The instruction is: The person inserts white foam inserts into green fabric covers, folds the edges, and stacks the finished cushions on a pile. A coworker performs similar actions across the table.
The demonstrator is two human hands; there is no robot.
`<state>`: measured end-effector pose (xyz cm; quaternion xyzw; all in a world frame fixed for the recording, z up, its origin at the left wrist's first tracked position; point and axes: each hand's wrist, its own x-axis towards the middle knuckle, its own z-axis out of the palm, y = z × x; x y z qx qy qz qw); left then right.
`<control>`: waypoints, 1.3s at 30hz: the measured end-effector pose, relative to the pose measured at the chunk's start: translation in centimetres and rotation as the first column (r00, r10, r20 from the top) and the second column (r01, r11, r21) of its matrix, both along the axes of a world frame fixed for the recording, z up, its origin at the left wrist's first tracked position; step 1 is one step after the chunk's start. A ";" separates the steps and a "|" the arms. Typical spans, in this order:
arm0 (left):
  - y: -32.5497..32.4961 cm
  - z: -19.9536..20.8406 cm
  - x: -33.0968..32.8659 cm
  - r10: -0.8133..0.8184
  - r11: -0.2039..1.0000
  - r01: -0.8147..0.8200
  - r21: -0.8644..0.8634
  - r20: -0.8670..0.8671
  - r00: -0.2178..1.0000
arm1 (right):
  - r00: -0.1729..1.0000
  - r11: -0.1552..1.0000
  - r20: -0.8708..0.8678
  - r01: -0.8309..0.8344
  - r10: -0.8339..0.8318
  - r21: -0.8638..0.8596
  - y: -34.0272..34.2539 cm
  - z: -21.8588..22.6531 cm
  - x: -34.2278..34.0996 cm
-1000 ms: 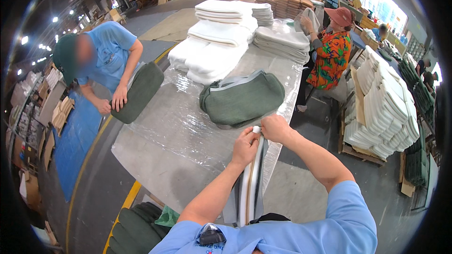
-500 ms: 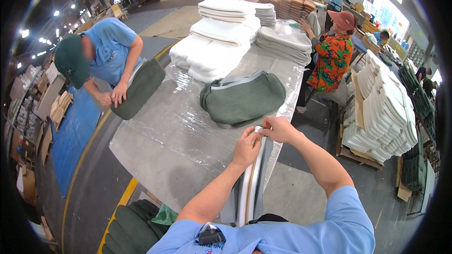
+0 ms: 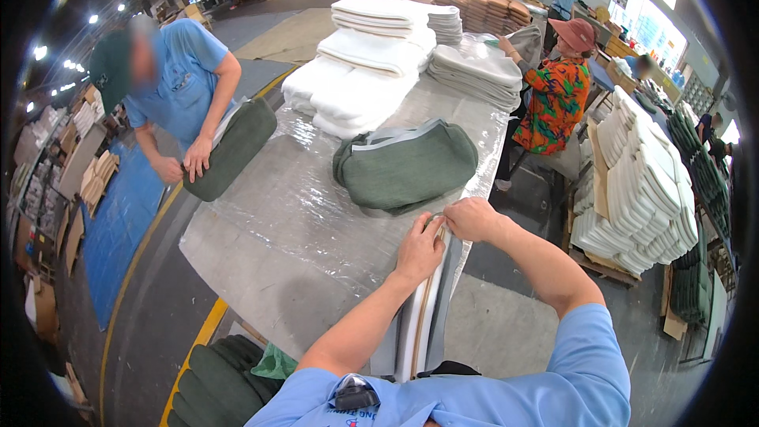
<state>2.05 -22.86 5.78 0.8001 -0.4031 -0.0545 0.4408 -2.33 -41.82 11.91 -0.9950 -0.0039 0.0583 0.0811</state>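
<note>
A long cushion (image 3: 422, 318) stands on edge against my body, reaching onto the table's near edge. White padding shows between its grey fabric sides, and a thin brown line runs along the middle. At its far end my left hand (image 3: 420, 253) is closed on the cover's edge, thumb and fingers bent over the white strip. Beside it my right hand (image 3: 472, 220) pinches the same end; its fingertips are partly hidden. Just beyond my hands lies a dark green cushion (image 3: 411, 170) with a grey strip along its upper edge.
White folded pads (image 3: 371, 71) are piled on the plastic-covered table (image 3: 261, 245), with grey covers (image 3: 474, 79) behind. A co-worker (image 3: 186, 71) at left handles another green cushion (image 3: 233, 150). Another person (image 3: 557, 95) sits at right, near stacked white pads (image 3: 632, 182). Green cushions (image 3: 217, 387) lie lower left.
My right hand has turned and shifted slightly right at the cushion's end, its fingers more curled. My left hand has moved slightly right, still at that end.
</note>
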 end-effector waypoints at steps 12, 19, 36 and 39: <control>0.9 0.5 -0.1 0.038 0.999 -0.038 0.024 0.001 0.999 | 0.944 0.947 0.329 -0.138 0.037 0.289 0.8 -2.3 -2.2; 0.9 -0.3 0.2 0.027 0.999 -0.025 -0.023 0.052 0.998 | 0.903 0.782 0.201 0.198 -0.380 0.592 0.6 -4.0 -2.6; 0.3 0.4 1.4 -0.057 0.980 0.058 -0.190 0.008 0.998 | 0.742 0.522 0.154 0.293 -0.653 0.801 3.1 -4.1 -3.7; 0.4 -0.3 3.1 -0.060 0.971 0.042 -0.237 -0.068 0.996 | 0.760 0.443 0.028 0.347 -0.649 0.827 5.3 -5.0 -4.8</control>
